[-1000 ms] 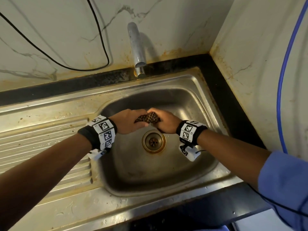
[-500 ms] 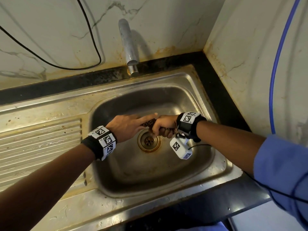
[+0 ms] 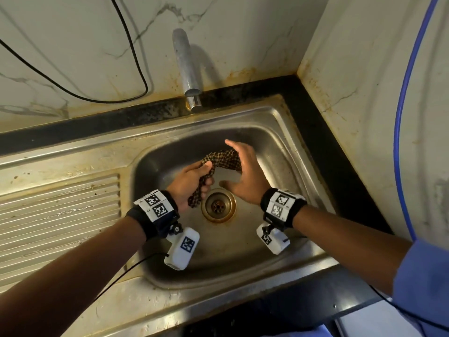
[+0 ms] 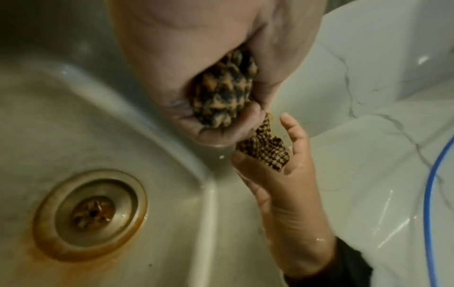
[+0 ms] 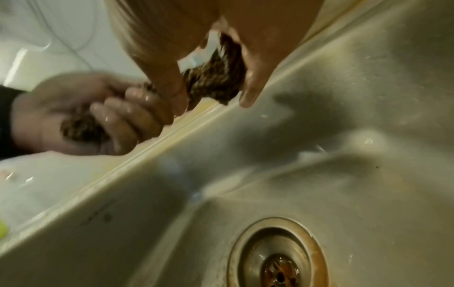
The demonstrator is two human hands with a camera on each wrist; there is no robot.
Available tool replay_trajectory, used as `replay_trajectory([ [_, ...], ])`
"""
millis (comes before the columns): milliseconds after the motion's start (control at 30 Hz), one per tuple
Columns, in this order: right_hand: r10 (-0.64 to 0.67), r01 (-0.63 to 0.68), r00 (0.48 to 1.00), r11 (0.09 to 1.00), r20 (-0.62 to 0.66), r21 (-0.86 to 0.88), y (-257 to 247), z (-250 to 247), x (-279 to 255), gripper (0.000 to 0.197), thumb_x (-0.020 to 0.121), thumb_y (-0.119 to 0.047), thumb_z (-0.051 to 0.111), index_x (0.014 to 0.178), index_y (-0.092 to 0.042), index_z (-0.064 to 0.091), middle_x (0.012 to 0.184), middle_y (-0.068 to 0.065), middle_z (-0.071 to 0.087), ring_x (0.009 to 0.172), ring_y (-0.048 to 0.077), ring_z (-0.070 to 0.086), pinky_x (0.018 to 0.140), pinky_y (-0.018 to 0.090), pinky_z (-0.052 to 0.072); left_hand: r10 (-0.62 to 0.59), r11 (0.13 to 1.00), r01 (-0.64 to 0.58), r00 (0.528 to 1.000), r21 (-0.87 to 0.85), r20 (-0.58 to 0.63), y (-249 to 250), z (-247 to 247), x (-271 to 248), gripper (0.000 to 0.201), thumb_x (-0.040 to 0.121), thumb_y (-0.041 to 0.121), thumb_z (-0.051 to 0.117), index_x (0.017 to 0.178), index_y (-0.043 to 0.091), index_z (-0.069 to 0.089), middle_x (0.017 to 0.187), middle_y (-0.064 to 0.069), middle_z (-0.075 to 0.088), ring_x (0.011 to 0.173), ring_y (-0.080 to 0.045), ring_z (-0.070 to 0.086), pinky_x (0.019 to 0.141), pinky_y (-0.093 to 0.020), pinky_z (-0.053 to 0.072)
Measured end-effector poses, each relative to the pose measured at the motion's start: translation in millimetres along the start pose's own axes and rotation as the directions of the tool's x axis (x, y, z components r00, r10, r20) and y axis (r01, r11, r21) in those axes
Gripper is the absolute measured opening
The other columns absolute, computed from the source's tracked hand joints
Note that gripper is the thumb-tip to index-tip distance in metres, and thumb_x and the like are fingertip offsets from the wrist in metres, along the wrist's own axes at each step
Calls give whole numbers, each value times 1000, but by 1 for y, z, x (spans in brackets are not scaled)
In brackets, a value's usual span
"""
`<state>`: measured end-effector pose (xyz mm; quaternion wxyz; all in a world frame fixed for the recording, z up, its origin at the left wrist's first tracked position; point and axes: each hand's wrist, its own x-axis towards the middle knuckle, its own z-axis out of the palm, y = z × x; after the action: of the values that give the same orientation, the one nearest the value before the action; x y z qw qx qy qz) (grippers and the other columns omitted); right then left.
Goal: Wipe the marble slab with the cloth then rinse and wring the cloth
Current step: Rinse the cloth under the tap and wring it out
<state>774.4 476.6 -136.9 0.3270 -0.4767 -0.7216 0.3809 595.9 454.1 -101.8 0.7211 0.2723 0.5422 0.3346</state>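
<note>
Checked cloth [image 3: 220, 164] twisted into a rope above the steel sink [image 3: 272, 242], left hand [image 3: 192, 183] clenched round its lower end near the drain [image 3: 218, 205], right hand [image 3: 245, 173] fingers spread, palm cupping the upper end, tap [image 3: 187, 69] behind

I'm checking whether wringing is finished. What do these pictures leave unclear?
- Head view: the right hand hides its end of the brown checked cloth.
- Right wrist view: motion blur smears that grip.
- Left hand fist covers the cloth's middle.
- Metal tap: no stream visible; dripping too small to tell.
</note>
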Motion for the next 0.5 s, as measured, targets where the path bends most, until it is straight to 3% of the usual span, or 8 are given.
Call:
replay_trajectory([
  [100,-87,64,992,971,-92,-231,0,17,2,88,68,-18,82,145,-20,39,143,12,34,127,24,41,102,30,39,-71,993,83,989,-89,133,4,12,-4,16,99,31,46,106,20,55,63,1,43,48,-7,37,39,-17,34],
  [167,-92,51,988,953,-125,-297,-1,18,10,70,70,-13,75,135,-18,49,127,11,48,108,28,52,86,33,46,-96,991,112,976,-77,195,6,14,-4,18,99,32,46,109,19,53,63,1,44,47,-7,37,38,-16,34],
  [233,-61,34,995,945,-73,-326,-3,12,20,33,74,-14,68,106,-17,61,101,6,60,87,27,59,65,30,42,-20,979,-17,984,203,177,8,7,-3,19,100,31,46,112,17,51,66,2,48,49,-8,41,41,-19,37],
  [267,-3,7,1000,921,11,-390,-7,6,24,14,78,-18,65,90,-19,60,89,3,61,79,27,60,60,28,37,67,856,-144,983,496,170,10,3,-2,21,99,32,47,115,19,50,70,3,52,53,-9,47,46,-22,41],
  [333,173,-30,961,842,217,-538,-12,0,29,13,81,-29,60,73,-22,53,73,0,61,69,25,60,56,28,35,185,343,-287,954,894,236,12,-8,0,32,98,39,47,125,23,45,89,4,59,74,-14,60,66,-31,47],
  [367,251,-37,922,815,296,-578,-12,0,31,19,81,-34,60,68,-22,53,68,-1,59,63,23,58,54,28,38,192,128,-303,942,944,276,12,-12,0,38,97,43,44,130,23,41,96,2,61,84,-19,62,74,-33,47],
  [433,394,-88,814,810,426,-580,-14,2,35,22,80,-33,62,65,-17,57,63,0,60,56,20,56,53,30,43,194,-163,-336,911,928,364,9,-16,0,46,97,51,34,134,24,36,105,-3,65,90,-25,64,77,-35,47],
  [500,563,-263,606,809,562,-526,-13,2,38,15,77,-20,63,64,-13,59,58,1,58,50,17,51,49,27,39,187,-351,-355,881,867,436,5,-15,2,48,96,53,28,133,23,37,110,-3,65,94,-26,64,74,-34,43],
])
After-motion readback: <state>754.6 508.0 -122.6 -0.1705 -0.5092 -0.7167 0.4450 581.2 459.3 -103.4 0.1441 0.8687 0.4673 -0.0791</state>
